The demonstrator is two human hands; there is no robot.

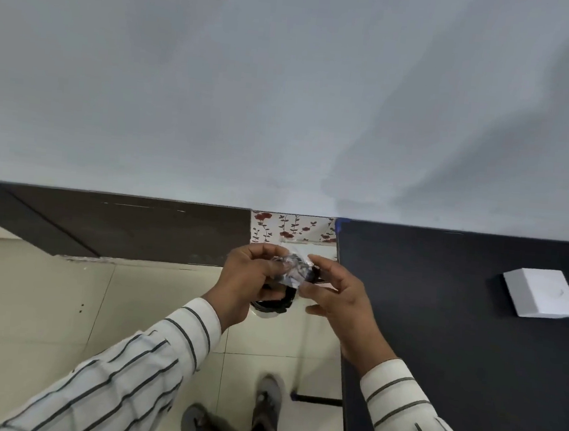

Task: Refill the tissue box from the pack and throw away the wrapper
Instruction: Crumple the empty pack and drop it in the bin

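Over the floor, both hands (299, 282) pinch the wrapper (294, 269).

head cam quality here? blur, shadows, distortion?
Head view: wide-angle bending at the table edge; soft diffuse shadows on the wall; the crumpled wrapper between left hand and right hand is smeared; white box stays fairly crisp.

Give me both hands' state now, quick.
Left hand: closed on the crumpled clear plastic wrapper.
Right hand: pinching the same wrapper.

White dark-striped sleeves (132, 370), grey shoes (268, 399) — worn
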